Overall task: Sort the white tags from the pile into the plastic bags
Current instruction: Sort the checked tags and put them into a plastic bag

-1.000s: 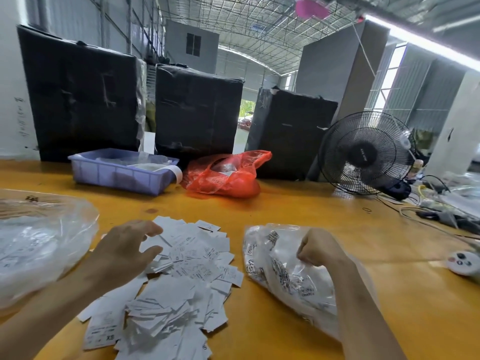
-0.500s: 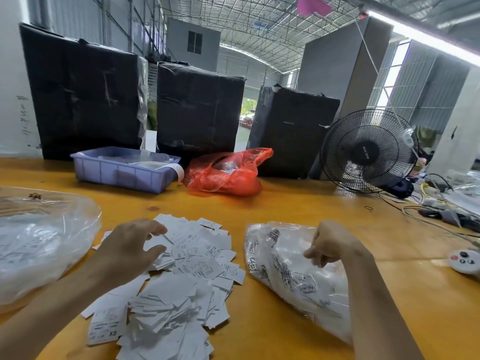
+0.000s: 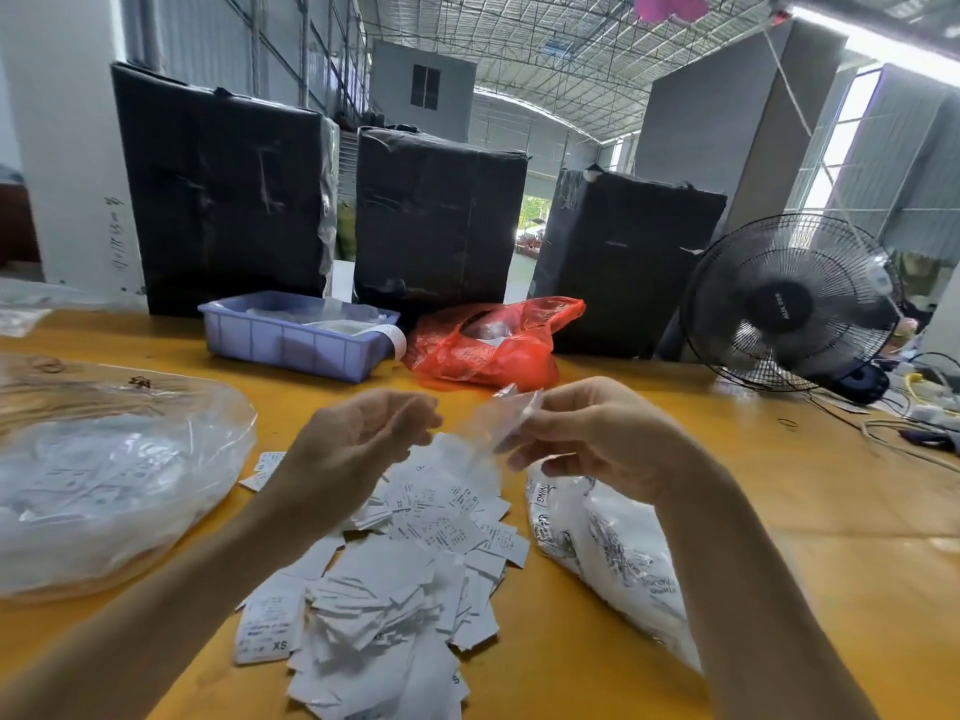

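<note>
A pile of white printed tags (image 3: 405, 579) lies on the yellow table (image 3: 831, 511) in front of me. Both hands are raised just above it. My right hand (image 3: 587, 439) pinches a small clear plastic bag (image 3: 498, 423) by its top edge. My left hand (image 3: 363, 439) has curled fingers whose tips meet the bag's blurred left edge. A clear printed pack of small bags (image 3: 608, 553) lies under my right forearm. To the left sits a large clear bag (image 3: 104, 485) holding bagged tags.
A blue tray (image 3: 291, 340) and a red plastic bag (image 3: 488, 350) sit behind the pile, in front of three black wrapped boxes (image 3: 436, 220). A black fan (image 3: 789, 304) stands at the back right, with cables (image 3: 909, 428) beside it.
My right hand left the pack of bags and rose with a small clear bag. My left hand lifted off the tag pile and came across to meet it.
</note>
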{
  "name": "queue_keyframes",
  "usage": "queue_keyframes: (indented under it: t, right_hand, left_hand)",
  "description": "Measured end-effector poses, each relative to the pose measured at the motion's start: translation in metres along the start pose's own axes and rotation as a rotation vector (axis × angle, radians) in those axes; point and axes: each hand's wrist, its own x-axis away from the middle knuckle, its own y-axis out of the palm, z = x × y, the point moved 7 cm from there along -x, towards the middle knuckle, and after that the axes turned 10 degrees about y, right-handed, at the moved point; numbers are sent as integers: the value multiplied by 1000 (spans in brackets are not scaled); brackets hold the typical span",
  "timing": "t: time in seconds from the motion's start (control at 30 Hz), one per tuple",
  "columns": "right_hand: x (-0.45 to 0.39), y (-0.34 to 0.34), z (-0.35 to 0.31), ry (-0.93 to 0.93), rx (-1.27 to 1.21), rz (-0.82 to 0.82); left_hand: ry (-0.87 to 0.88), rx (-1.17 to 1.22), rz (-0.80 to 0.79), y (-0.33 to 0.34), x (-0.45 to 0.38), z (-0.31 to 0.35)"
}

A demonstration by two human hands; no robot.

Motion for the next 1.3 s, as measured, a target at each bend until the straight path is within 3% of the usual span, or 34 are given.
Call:
queue_keyframes:
  t: [0.1, 0.2, 0.33, 0.43, 0.57, 0.87, 1.0, 1.17, 1.3]
  right_hand:
    - [-16, 24, 7, 19, -19, -71]
    - [-24, 33, 15, 49, -22, -85]
    - [-37, 33, 29, 84, -35, 85]
    - [-47, 41, 43, 93, 136, 200]
    - [-54, 57, 45, 66, 345, 209]
    - [-59, 45, 49, 53, 157, 271]
    - [-58, 23, 53, 45, 439, 454]
    - [-66, 34, 71, 163, 726, 323]
    - [-74, 42, 84, 209, 808, 360]
  left_hand:
    - [-189, 220, -59, 8, 2, -4]
    - [-315, 247, -114, 10, 5, -13]
    - [-479, 264, -130, 13, 14, -38]
    - [-448, 155, -37, 19, 22, -59]
    - [-390, 27, 100, 13, 28, -81]
    - [-426, 105, 92, -6, 22, -89]
    - [-452, 165, 179, -17, 23, -91]
    - [-473, 202, 225, -17, 25, -97]
    - [-507, 248, 229, -15, 27, -101]
